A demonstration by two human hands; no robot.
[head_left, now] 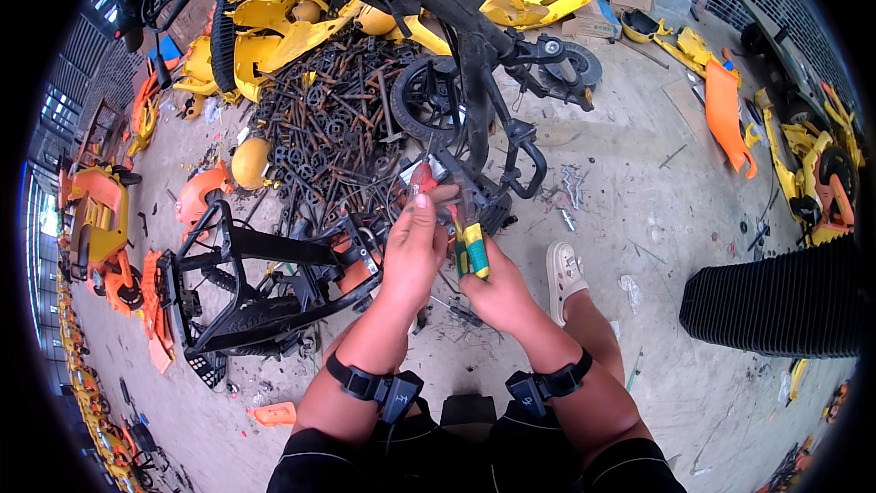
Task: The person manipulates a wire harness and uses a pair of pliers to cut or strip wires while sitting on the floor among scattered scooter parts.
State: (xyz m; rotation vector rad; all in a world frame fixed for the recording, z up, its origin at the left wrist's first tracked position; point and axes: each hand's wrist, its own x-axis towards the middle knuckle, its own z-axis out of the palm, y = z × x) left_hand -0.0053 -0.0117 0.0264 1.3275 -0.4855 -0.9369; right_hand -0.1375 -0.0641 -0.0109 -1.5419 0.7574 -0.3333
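In front of me, my right hand (491, 288) is closed on a pair of pliers with yellow and green handles (475, 251), its head pointing away from me. My left hand (417, 251) is closed just left of the pliers. A red piece (422, 177) shows beyond its fingertips; what the fingers hold is mostly hidden. Both hands are over the middle of a stripped black scooter frame (260, 246). Its front fork and steering tube (474, 82) stand beyond the hands, and a black wheel (399, 105) is beside them.
A heap of rusty metal parts (319, 119) lies beyond my left hand, with yellow body panels (283, 36) behind it. A yellow ball-shaped piece (251, 163) is at its edge. On the right are stacked black ribbed parts (776, 306) and an orange panel (724, 114).
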